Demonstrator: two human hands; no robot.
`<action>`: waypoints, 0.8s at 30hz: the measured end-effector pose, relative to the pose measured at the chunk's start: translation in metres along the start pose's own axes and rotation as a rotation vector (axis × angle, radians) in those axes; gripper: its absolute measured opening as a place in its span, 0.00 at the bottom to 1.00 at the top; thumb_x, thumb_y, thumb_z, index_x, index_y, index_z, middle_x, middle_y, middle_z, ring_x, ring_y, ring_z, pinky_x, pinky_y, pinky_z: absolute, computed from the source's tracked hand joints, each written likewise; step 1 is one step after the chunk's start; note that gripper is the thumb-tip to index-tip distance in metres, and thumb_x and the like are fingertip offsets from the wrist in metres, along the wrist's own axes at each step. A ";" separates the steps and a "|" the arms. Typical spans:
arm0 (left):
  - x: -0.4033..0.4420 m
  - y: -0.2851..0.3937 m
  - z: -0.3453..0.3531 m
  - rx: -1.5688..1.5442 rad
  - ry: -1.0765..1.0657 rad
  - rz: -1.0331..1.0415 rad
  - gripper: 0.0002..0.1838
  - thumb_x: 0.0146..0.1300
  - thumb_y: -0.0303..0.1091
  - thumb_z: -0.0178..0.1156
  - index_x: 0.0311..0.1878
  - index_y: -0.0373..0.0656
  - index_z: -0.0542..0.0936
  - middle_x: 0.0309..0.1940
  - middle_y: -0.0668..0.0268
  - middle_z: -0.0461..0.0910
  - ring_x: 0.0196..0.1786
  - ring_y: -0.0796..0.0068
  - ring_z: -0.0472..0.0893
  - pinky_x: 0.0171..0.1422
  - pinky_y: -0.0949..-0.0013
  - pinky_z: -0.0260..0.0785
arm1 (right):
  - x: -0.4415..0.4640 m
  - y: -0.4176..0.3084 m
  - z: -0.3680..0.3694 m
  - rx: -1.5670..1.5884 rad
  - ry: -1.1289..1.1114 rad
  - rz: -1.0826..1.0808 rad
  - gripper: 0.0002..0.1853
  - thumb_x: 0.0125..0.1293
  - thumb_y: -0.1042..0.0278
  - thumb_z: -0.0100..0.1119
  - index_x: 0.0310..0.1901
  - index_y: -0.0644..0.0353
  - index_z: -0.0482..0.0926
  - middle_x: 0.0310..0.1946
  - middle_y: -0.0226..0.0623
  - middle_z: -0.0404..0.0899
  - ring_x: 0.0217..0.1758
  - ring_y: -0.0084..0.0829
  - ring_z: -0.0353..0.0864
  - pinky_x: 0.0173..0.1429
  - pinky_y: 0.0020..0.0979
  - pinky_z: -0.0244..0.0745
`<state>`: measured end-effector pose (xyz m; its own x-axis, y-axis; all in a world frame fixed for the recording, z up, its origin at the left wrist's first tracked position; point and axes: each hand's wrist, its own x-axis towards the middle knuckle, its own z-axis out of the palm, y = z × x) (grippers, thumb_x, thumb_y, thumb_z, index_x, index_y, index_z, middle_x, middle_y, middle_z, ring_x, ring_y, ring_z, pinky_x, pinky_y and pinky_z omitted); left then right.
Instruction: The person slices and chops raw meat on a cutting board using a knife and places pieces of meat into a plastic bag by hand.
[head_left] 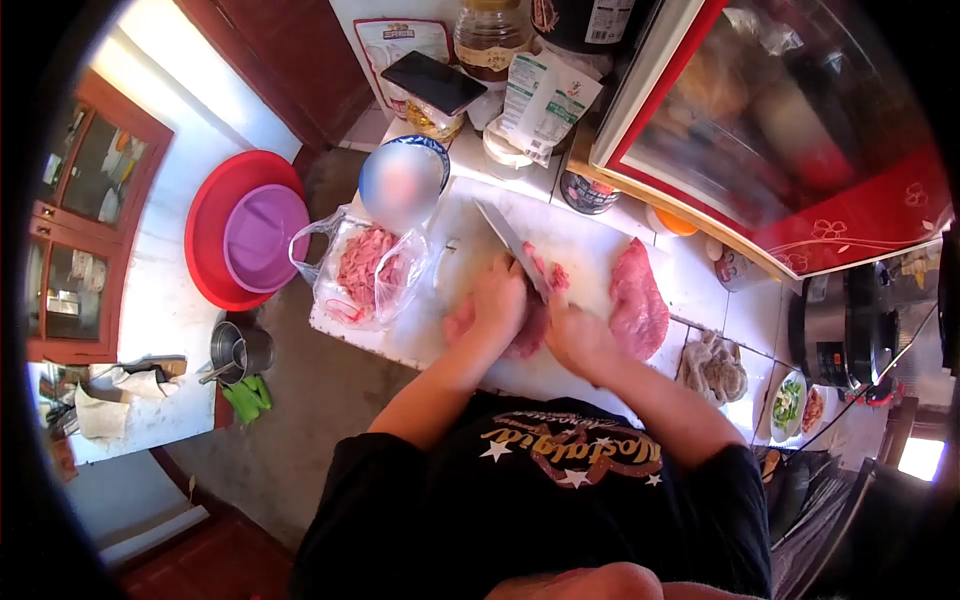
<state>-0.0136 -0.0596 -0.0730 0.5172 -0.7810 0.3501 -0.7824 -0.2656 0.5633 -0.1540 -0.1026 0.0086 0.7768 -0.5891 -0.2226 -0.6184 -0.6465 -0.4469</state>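
My right hand [577, 338] is closed around the handle of a kitchen knife [513, 243], whose blade points away to the upper left. My left hand [500, 298], fingers curled, presses on a piece of raw meat [530, 335] beside the blade. Both forearms and the hands partly cover this meat. Small cut strips of meat [559, 277] lie just beyond the knife on the white cutting board [590, 232]. To the right rests a larger slab of raw meat [638, 300]. A plastic bag [330, 290] holding sliced meat [368, 262] sits at the board's left end.
Behind the bag stands a blue-rimmed bowl [432, 147], its contents blurred. Jars, a phone [433, 82] and a white packet [545, 100] crowd the back. A glass-fronted cabinet [780, 130] overhangs the right. A crumpled cloth [712, 368] lies right of the board.
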 end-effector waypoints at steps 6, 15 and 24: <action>0.005 0.011 -0.020 0.015 -0.037 0.074 0.08 0.54 0.29 0.56 0.37 0.38 0.76 0.35 0.54 0.75 0.39 0.51 0.76 0.41 0.54 0.70 | 0.033 0.005 -0.039 0.201 -0.021 -0.101 0.13 0.61 0.69 0.49 0.44 0.69 0.67 0.27 0.59 0.77 0.31 0.57 0.78 0.37 0.50 0.74; 0.002 0.011 -0.015 0.012 -0.042 0.021 0.09 0.52 0.27 0.55 0.38 0.38 0.76 0.39 0.53 0.74 0.39 0.50 0.77 0.42 0.53 0.72 | -0.085 0.020 -0.040 0.182 -0.012 -0.149 0.10 0.59 0.73 0.52 0.39 0.69 0.66 0.21 0.57 0.75 0.26 0.56 0.77 0.31 0.49 0.73; 0.004 0.007 -0.019 -0.013 -0.042 0.090 0.10 0.52 0.30 0.58 0.38 0.40 0.78 0.39 0.56 0.75 0.39 0.52 0.77 0.40 0.55 0.72 | 0.038 0.009 -0.001 0.077 0.018 -0.113 0.12 0.61 0.69 0.48 0.43 0.68 0.65 0.29 0.63 0.77 0.34 0.59 0.78 0.39 0.51 0.73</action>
<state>-0.0107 -0.0534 -0.0532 0.4303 -0.8242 0.3682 -0.8200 -0.1863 0.5412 -0.1305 -0.1315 -0.0028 0.8381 -0.5241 -0.1515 -0.5156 -0.6704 -0.5336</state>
